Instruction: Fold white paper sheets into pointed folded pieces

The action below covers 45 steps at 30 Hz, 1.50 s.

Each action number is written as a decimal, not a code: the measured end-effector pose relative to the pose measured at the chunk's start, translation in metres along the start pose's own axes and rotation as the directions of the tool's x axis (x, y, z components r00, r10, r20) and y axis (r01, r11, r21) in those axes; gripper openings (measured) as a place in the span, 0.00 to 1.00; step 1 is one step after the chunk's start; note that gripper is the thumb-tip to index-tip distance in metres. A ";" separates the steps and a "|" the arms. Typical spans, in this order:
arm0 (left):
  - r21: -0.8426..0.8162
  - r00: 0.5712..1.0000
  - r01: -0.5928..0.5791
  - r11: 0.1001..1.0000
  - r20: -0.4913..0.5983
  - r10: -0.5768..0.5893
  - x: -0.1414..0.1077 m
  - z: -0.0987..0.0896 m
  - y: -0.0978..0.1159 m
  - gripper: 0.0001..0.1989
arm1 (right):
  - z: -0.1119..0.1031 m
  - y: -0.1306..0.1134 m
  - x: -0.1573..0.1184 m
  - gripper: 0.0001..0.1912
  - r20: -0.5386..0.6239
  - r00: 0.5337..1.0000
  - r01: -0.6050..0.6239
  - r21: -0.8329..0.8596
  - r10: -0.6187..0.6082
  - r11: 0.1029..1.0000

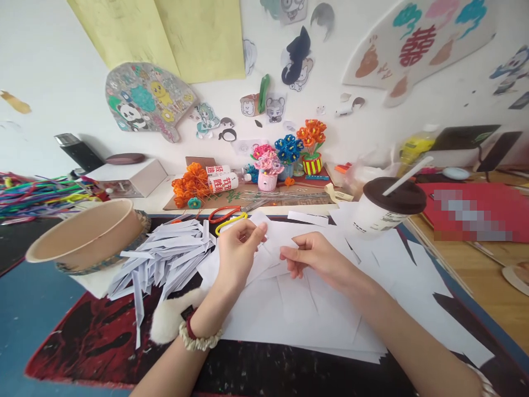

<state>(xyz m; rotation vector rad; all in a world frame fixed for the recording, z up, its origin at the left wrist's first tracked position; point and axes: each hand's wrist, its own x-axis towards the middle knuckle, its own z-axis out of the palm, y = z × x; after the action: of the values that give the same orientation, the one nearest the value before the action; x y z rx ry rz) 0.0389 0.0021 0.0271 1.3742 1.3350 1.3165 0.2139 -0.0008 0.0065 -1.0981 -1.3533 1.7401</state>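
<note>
Left hand [237, 248]: thumb and index fingertips closed in a pinch on a small paper slip [259, 218], held above the white sheets [268, 317]. Right hand [318, 255]: fingers curled, thumb near index; cannot tell whether they grip anything. Hands apart, both over the sheets. Pile of folded strips [173, 248] lies left of the left hand, between it and the bowl [82, 234]. Scissors [225, 215] just beyond the left hand. Lidded cup [382, 207] upright, right of the right hand, straw tilted.

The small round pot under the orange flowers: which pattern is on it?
The pot has red and yellow stripes, best in head view.
</note>
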 end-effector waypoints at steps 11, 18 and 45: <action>0.007 0.983 0.093 0.996 0.156 -0.093 -0.004 0.005 -0.006 0.17 | 0.005 -0.002 0.000 0.21 -0.026 0.999 0.043 -0.032 -0.044 0.999; -0.091 0.998 0.055 0.994 0.017 -0.054 0.008 -0.008 -0.002 0.14 | 0.006 -0.002 -0.003 0.19 0.015 0.999 0.028 -0.011 -0.028 1.000; -0.185 0.994 0.061 0.981 0.104 -0.042 0.007 -0.008 -0.007 0.15 | 0.002 0.001 -0.001 0.22 0.131 0.986 0.114 -0.091 -0.102 0.989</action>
<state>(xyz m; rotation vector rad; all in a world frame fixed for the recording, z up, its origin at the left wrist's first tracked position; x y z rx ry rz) 0.0294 0.0093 0.0225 1.2509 1.1409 1.2873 0.2119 -0.0027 0.0054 -0.9615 -1.5607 1.7030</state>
